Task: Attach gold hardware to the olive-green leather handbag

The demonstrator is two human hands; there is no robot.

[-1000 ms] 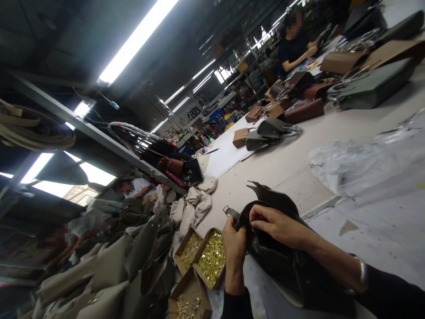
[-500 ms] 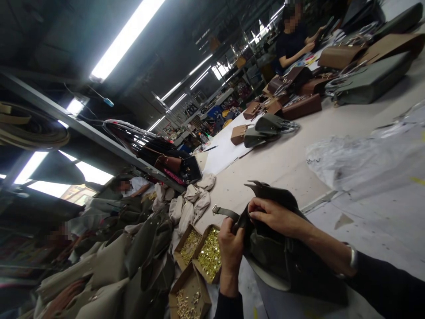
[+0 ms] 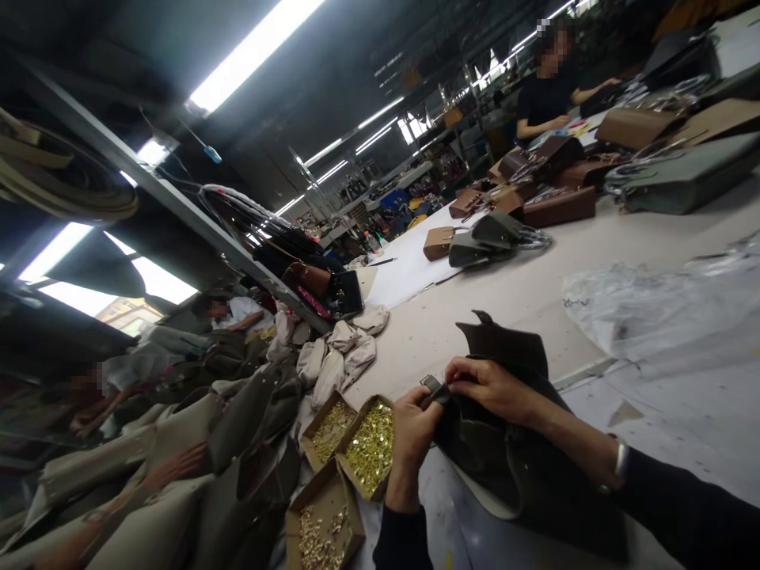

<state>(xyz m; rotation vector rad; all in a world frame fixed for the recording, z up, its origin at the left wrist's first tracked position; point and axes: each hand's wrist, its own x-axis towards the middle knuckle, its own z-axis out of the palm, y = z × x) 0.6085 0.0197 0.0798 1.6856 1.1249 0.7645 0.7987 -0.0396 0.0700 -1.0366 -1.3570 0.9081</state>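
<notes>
Dark olive bag [image 3: 490, 459], at both grips, left hand [image 3: 412, 427] closed firmly on its edge, buckle [image 3: 428, 383] just beyond those fingertips, right hand [image 3: 492, 388] pinched tight, apparently on the rim, boxes [image 3: 333, 489] left of left grip.

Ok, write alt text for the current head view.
A person's left hand grips the edge of a dark bag while the right hand pinches it too, at a pale table. Left of them, three boxes hold small gold pieces; beyond are more bags and people.
</notes>
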